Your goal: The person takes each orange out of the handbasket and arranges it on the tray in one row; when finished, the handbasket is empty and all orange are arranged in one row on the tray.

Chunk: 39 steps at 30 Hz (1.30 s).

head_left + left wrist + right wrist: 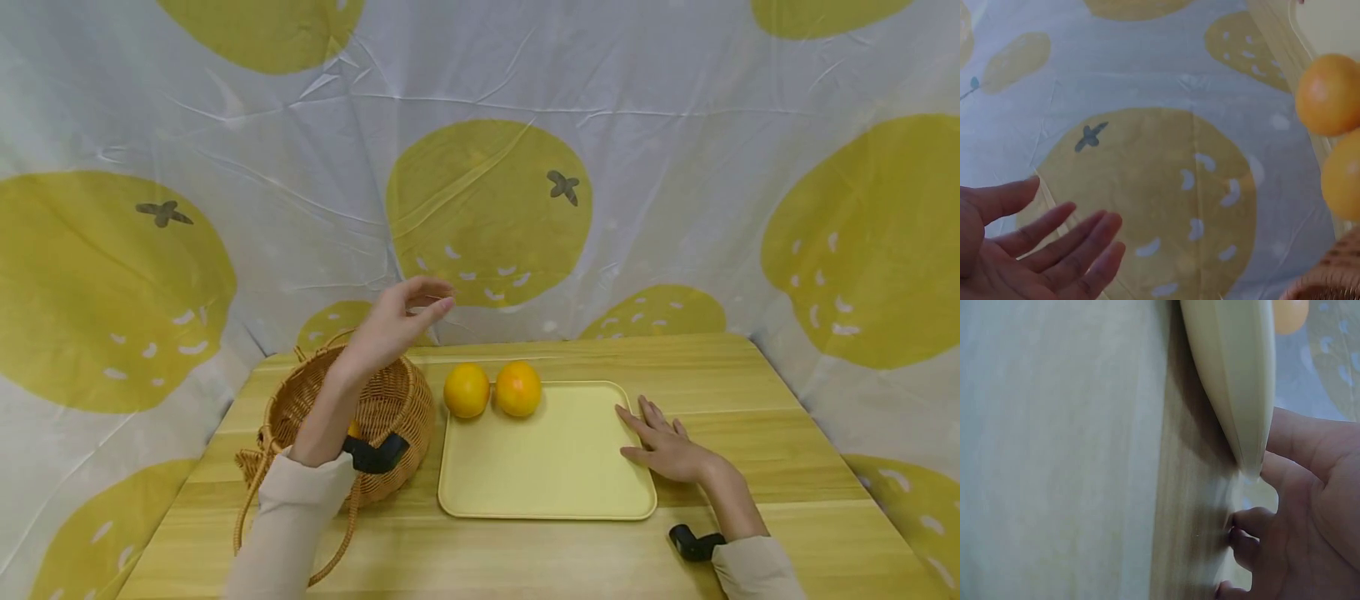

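Note:
My left hand [397, 321] is raised above the wicker basket [422, 408], its fingers relaxed and slightly bent; the left wrist view shows nothing in its palm. Two oranges, one at the left [467, 390] and one beside it [518, 388], sit close together at the far left corner of the pale yellow tray [555, 458]. A bit of another orange [353, 429] shows inside the basket, mostly hidden behind my left wrist. At the tray's right side, my right hand [667, 446] lies with fingers spread, thumb and forefinger touching the rim.
The basket's long woven handle [345, 542] hangs down onto the wooden table [510, 562] at the front left. Behind the table hangs a white cloth [660, 200] printed with large yellow fruit. Black wrist cameras sit on both wrists.

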Each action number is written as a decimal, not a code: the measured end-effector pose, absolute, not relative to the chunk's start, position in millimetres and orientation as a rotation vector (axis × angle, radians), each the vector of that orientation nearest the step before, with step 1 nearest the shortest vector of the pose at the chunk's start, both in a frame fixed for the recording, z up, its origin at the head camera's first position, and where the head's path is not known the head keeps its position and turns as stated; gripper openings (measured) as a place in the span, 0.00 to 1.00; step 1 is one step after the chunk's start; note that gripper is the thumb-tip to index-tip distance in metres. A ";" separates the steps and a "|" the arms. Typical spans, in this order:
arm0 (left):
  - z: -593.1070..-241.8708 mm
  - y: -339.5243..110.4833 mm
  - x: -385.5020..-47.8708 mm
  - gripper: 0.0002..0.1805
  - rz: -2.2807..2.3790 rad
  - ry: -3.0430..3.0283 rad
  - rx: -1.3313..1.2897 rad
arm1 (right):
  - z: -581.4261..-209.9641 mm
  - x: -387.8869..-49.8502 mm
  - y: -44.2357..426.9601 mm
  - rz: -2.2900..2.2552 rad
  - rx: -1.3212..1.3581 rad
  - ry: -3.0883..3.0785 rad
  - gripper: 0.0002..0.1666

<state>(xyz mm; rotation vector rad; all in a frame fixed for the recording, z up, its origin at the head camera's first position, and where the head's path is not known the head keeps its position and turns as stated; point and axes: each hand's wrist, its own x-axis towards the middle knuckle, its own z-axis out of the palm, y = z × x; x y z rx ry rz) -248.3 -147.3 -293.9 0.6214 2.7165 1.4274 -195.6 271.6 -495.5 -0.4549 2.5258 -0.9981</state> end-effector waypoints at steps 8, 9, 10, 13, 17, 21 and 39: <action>-297.8 -203.5 -286.1 0.24 1.466 2.607 0.606 | -495.1 -195.7 271.3 -0.985 -0.455 2.532 0.45; -300.1 -209.8 -289.8 0.25 1.466 2.604 0.596 | -495.1 -195.6 271.5 -0.987 -0.454 2.530 0.45; -302.7 -216.2 -292.9 0.25 1.462 2.600 0.587 | -495.0 -195.4 271.5 -0.990 -0.454 2.528 0.45; -311.3 -235.8 -299.9 0.25 1.450 2.558 0.591 | -494.8 -195.3 271.7 -0.999 -0.453 2.521 0.45; -325.5 -263.4 -308.1 0.25 1.410 2.460 0.644 | -495.4 -196.1 271.9 -1.008 -0.455 2.517 0.45; -339.2 -284.8 -313.0 0.26 1.326 2.339 0.653 | -495.8 -196.5 271.9 -1.009 -0.459 2.520 0.45; -375.7 -321.5 -316.2 0.24 1.043 2.117 0.564 | -493.4 -194.7 271.0 -1.021 -0.456 2.510 0.45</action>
